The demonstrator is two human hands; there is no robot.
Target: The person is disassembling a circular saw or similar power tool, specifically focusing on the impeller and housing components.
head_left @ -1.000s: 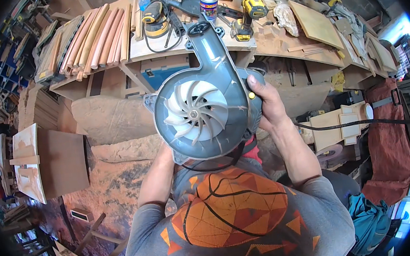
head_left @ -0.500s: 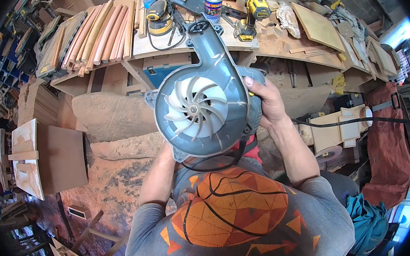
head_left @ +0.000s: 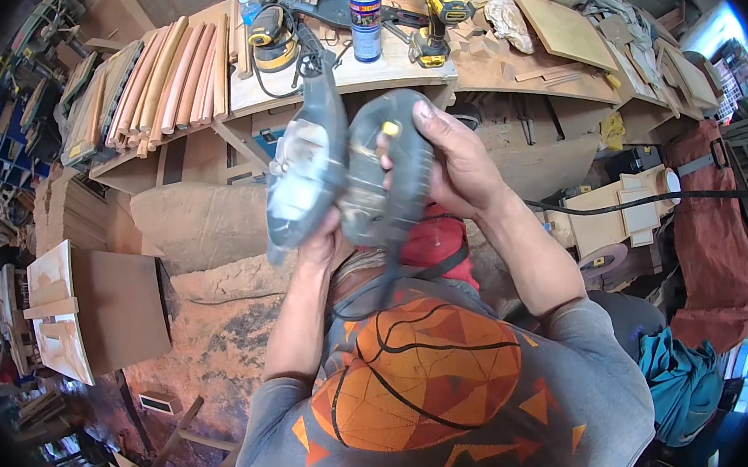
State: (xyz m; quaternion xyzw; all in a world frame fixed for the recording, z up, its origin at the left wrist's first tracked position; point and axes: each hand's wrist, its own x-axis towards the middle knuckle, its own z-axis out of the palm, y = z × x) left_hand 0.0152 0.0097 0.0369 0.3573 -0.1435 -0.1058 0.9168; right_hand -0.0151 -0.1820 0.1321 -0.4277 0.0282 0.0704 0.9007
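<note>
Grey plastic blower (head_left: 369,200) sits at twelve o'clock from my chest, edge-on. My right grip (head_left: 454,151) wraps its handle; my left grip (head_left: 321,235) clasps the lower rim. The impeller (head_left: 302,170), facing nine o'clock, is already uncovered; blur hides what remains.

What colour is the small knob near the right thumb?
The small knob is yellow; the head view shows it best.

on desk (head_left: 246,93), left to right: rods (head_left: 169,81), sander (head_left: 275,48), can (head_left: 367,28), drill (head_left: 446,3), board (head_left: 562,28); before desk: blower (head_left: 387,174); right of blower: cable (head_left: 647,203).
</note>
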